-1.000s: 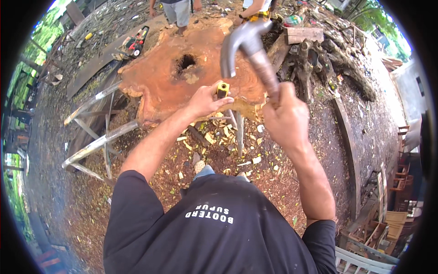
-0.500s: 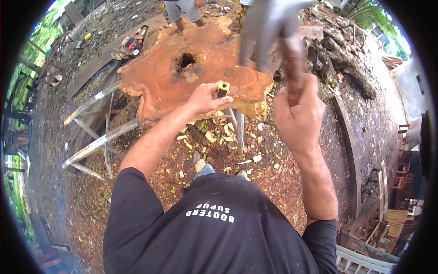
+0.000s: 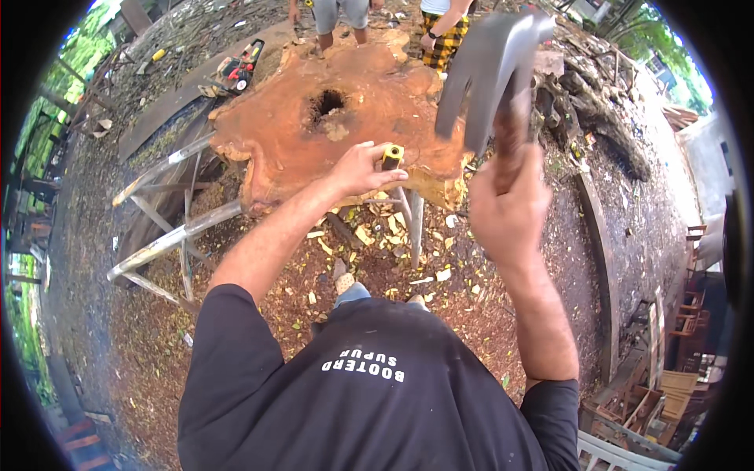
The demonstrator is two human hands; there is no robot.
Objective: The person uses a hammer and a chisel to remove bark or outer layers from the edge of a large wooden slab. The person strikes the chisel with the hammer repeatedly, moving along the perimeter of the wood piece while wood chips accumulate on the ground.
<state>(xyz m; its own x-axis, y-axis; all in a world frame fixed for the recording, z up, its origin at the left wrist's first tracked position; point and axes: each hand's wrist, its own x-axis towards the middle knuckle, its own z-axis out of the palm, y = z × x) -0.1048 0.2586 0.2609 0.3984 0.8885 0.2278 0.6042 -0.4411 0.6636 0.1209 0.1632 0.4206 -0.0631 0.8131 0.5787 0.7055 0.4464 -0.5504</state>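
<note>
Hammer [image 3: 510,118] | higher than a second ago (likely between blows) | right hand [image 3: 510,206]: fingers clamped on it | left hand [image 3: 367,170]: fingers clamped on yellow-topped tool [image 3: 394,152]

Blurred hammer [image 3: 503,67], half-hidden tool [image 3: 393,155]
The hammer's head is blurred, and the right hand [image 3: 510,206] covers the lower handle. The tool's far end is concealed by the left hand [image 3: 363,169], so contact with the slab [image 3: 275,137] cannot be told. The upper edge cuts off the heads of two people [image 3: 341,14]. The dark shirt [image 3: 365,408] hides most of the wearer's legs.
</note>
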